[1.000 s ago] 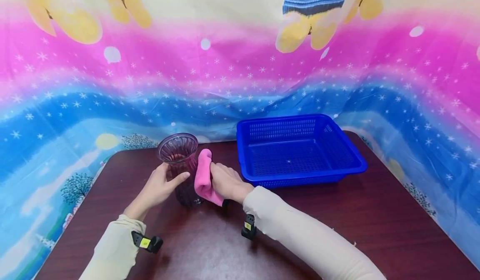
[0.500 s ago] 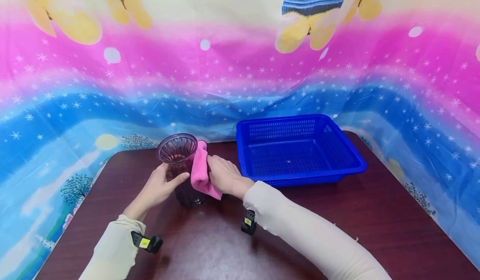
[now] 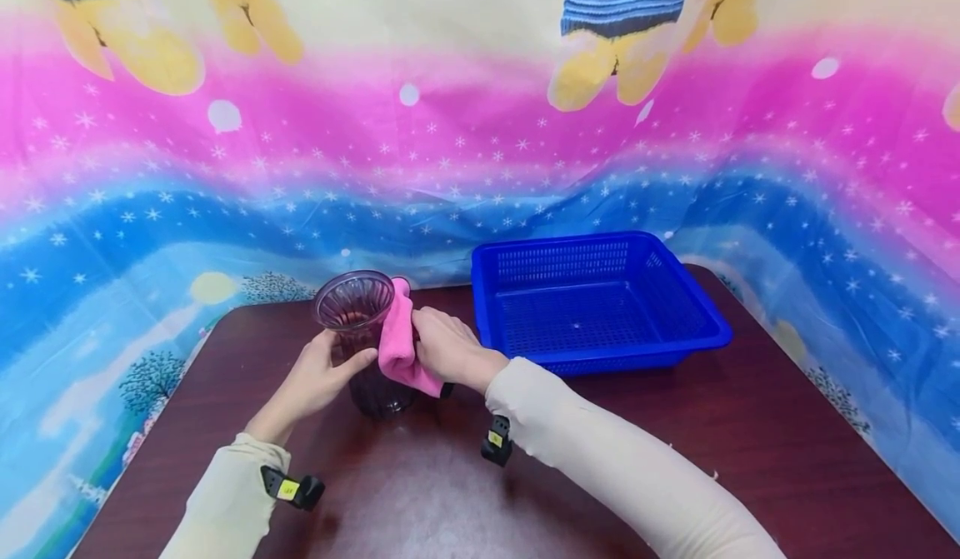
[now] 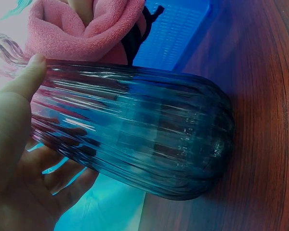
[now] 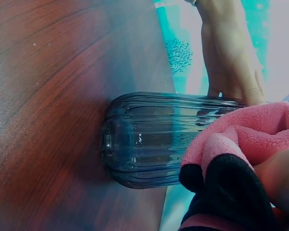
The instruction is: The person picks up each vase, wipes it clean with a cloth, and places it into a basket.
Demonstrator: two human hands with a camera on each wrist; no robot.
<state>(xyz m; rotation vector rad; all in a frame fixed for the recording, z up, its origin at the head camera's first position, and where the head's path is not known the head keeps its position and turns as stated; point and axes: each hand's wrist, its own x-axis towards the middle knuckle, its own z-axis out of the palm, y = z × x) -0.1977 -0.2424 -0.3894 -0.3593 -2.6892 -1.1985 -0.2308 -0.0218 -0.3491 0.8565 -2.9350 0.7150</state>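
Note:
A ribbed, dark-tinted glass vase [image 3: 381, 388] with a flared rim stands upright on the table. My left hand [image 3: 318, 376] grips it around its upper body, thumb in front and fingers behind, as the left wrist view shows. A folded pink cloth [image 3: 397, 342] with a black edge lies against the vase's right side, reaching up to the rim. My right hand [image 3: 450, 346] holds this cloth, fingers curled into its folds. In the right wrist view the cloth [image 5: 250, 132] covers the upper part of the vase [image 5: 144, 139], and the right fingers are mostly hidden by it.
A blue plastic basket [image 3: 600, 359] with perforated walls stands just right of the right hand, toward the back of the brown wooden table [image 3: 450, 492]. Behind the table hangs a printed curtain [image 3: 450, 159]. Black wrist cameras sit on both sleeves.
The right hand and the pink cloth have moved slightly up and left along the vase, so the cloth now meets the rim. The left hand keeps its grip, and the vase stays put.

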